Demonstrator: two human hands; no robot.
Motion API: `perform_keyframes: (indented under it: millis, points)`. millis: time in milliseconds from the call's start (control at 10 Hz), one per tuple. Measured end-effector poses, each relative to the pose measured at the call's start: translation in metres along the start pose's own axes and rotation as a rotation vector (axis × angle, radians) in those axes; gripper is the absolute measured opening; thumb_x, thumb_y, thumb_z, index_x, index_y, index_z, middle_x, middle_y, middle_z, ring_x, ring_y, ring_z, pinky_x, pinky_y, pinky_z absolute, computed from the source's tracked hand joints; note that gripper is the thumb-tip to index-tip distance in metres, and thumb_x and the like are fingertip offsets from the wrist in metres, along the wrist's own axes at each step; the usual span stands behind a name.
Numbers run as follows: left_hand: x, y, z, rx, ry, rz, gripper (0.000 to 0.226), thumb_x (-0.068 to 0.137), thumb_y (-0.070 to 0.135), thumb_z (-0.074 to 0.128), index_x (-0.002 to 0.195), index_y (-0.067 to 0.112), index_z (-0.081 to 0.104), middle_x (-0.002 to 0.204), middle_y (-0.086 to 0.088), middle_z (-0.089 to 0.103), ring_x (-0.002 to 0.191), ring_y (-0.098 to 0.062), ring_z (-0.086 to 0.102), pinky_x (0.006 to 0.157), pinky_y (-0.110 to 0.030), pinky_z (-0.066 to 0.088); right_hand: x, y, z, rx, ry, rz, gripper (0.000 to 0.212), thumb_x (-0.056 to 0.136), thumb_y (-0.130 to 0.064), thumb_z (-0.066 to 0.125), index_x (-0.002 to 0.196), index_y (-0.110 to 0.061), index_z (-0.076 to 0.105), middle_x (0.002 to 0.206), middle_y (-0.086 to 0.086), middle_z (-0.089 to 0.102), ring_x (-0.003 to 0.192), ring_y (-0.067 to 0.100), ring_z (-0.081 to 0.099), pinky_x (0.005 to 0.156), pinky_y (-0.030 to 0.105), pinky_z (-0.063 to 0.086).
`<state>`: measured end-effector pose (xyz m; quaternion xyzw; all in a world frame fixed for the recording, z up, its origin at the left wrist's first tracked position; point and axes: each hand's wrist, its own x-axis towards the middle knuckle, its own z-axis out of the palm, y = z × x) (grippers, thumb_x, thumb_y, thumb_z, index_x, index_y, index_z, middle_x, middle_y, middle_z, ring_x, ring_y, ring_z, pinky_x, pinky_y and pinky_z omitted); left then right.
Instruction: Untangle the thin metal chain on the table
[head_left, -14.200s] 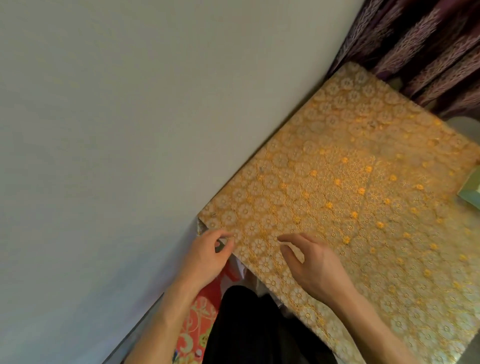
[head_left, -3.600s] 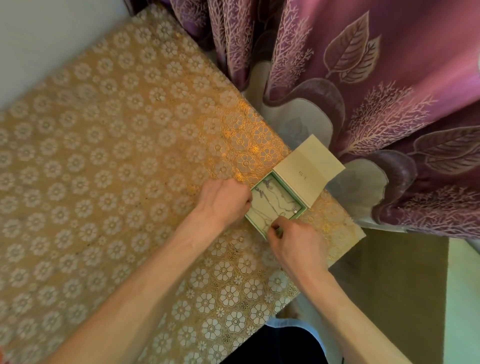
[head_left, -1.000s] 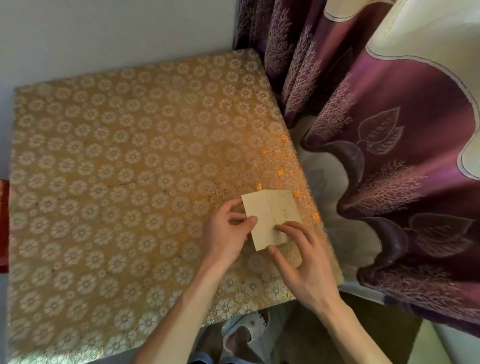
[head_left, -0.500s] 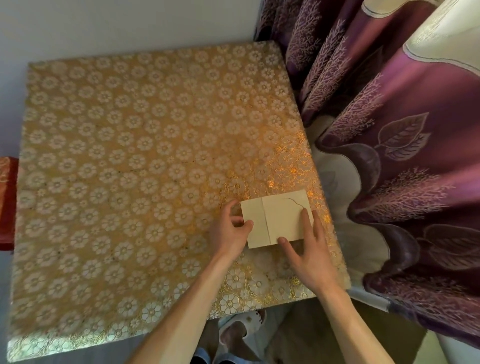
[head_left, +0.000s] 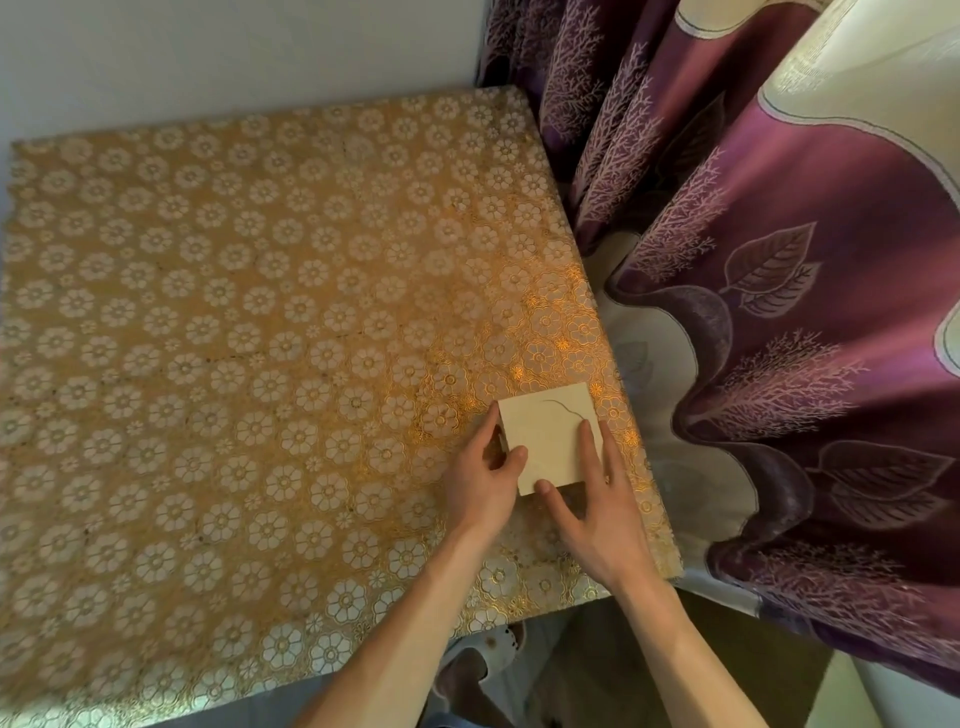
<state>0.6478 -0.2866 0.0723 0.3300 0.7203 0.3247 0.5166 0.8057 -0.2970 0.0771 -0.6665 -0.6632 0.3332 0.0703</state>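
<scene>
Head view. Cream box (head_left: 548, 436) on the counter (head_left: 260, 338), near the right edge and the near right corner, lid down. Thin chain (head_left: 563, 408) lying on the lid's far right part, a short curved strand showing; whether more of it sits inside the box, cannot tell. Left hand (head_left: 480, 480) curled against the box's left side, thumb on the lid's near-left edge, fingers (head_left: 491, 423) bent round the far-left corner: a light pinch on the box, not on the chain. Right hand (head_left: 597, 512) laid flat, loosely spread, forefinger on the lid just short of the chain's near end, thumb at the box's near corner; nothing gripped.

Risks, as judged: box close to the counter's right edge, so a push or a lid lift could tip the strand off the lid, over the edge and down past the curtain (head_left: 779, 312). Strand fine and pale against cream card and busy gold-flower cloth (head_left: 156, 467), so easy to lose sight of, or to tighten a knot by tugging. Flat fingertip on the lid could drag the chain and kink it.

Around: grey wall (head_left: 234, 41) behind the counter; purple leaf-print curtain hanging just beside the right edge; a slipper (head_left: 483, 652) on the floor below the near edge. Nothing else on the cloth; plenty of room to the left.
</scene>
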Motion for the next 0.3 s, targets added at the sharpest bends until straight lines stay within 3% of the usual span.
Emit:
perform_keyframes:
  millis: [100, 200, 300]
  points:
    - [-0.0017, -0.0048, 0.0028, -0.025, 0.014, 0.009, 0.065, 0.094, 0.024, 0.069, 0.147, 0.046, 0.039, 0.134, 0.019, 0.061, 0.111, 0.000, 0.063, 0.081, -0.012, 0.046, -0.0008, 0.0020, 0.0003, -0.018, -0.010, -0.001, 0.089, 0.091, -0.073, 0.040, 0.158, -0.040, -0.009, 0.167, -0.013, -0.014, 0.155, 0.016, 0.003, 0.123, 0.039, 0.019]
    - [-0.0019, -0.0052, 0.0010, 0.016, 0.007, 0.015, 0.065, 0.095, 0.025, 0.068, 0.149, 0.044, 0.038, 0.132, 0.017, 0.062, 0.112, 0.001, 0.062, 0.078, -0.007, 0.044, -0.0003, 0.0011, -0.0013, -0.029, -0.009, 0.010, 0.089, 0.090, -0.075, 0.037, 0.157, -0.041, -0.012, 0.167, -0.013, -0.015, 0.155, 0.017, 0.003, 0.123, 0.041, 0.020]
    - [-0.0034, -0.0065, -0.0019, 0.129, -0.019, 0.082, 0.064, 0.097, 0.035, 0.063, 0.152, 0.044, 0.031, 0.139, 0.014, 0.059, 0.121, -0.004, 0.059, 0.095, -0.021, 0.051, -0.0033, 0.0026, -0.0003, -0.053, -0.010, -0.002, 0.088, 0.091, -0.076, 0.033, 0.155, -0.043, -0.016, 0.167, -0.012, -0.016, 0.155, 0.019, 0.003, 0.123, 0.041, 0.018]
